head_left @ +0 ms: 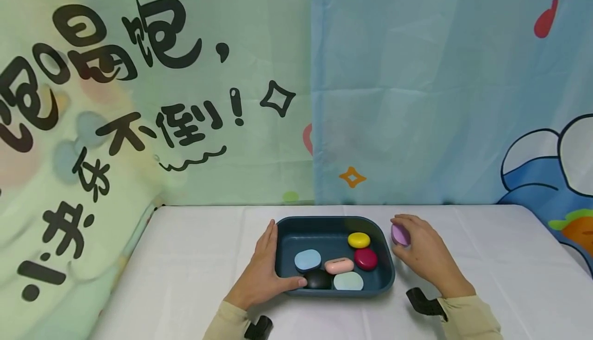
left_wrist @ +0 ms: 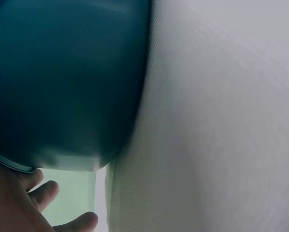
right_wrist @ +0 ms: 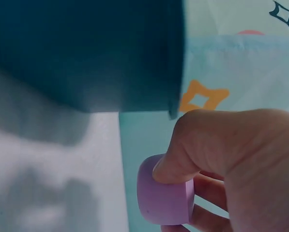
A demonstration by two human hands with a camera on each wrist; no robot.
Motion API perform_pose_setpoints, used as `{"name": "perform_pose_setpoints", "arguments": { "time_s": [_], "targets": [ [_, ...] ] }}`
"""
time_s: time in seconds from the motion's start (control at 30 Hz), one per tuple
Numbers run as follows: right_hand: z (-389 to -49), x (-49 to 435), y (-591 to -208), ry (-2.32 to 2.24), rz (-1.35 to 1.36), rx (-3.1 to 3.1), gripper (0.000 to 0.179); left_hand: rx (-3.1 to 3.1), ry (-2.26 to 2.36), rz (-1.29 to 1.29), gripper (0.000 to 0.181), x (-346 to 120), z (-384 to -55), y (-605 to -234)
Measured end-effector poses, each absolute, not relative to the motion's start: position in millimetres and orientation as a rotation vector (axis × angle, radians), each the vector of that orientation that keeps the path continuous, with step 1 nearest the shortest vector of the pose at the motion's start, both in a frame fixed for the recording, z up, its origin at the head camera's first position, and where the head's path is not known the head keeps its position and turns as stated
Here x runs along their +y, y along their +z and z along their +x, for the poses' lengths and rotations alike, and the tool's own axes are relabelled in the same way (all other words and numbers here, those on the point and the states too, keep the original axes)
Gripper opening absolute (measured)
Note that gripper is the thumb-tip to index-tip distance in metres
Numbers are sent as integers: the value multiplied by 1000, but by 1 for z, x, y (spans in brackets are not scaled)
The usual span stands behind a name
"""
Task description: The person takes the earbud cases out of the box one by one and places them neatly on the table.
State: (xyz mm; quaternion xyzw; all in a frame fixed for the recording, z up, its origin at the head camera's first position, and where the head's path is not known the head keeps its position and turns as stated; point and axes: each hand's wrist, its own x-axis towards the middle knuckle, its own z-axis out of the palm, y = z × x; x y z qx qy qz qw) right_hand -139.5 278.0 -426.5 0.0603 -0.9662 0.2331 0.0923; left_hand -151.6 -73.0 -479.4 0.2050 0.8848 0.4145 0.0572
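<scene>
Head view, from the left: a pale green cloth backdrop with black printed characters (head_left: 180,72) hangs behind the white cloth-covered worktop (head_left: 185,268). The left hand (head_left: 265,268) lies against the left end of a dark teal rectangular tray with rounded corners (head_left: 324,237), its fingers straight along the outer wall and its thumb reaching over the near rim. Inside the tray, left to right, sit a light blue rounded block (head_left: 308,261), a glossy black rounded piece (head_left: 319,280) by the thumb tip, a pink capsule-shaped piece (head_left: 339,265), a pale mint rounded piece (head_left: 348,281), a yellow oval piece (head_left: 359,240) and a crimson rounded piece (head_left: 366,259). Just outside the right wall, the right hand (head_left: 423,250) pinches a lilac rounded block (right_wrist: 159,203) between thumb and fingers; whether the block touches the worktop is unclear. A light blue printed cloth (head_left: 431,98) hangs behind it.
</scene>
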Motion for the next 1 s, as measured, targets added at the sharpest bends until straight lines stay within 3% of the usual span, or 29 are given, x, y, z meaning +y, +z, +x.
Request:
{"name": "perform_pose_setpoints", "arguments": {
  "time_s": [0.43, 1.0],
  "targets": [
    [-151, 292, -446, 710, 210, -2968, 61, 2674, 1228, 580, 132, -72, -151, -476],
    [-157, 295, -459, 739, 276, -2963, 55, 2692, 1215, 591, 131, -72, -153, -478]
  ]
}}
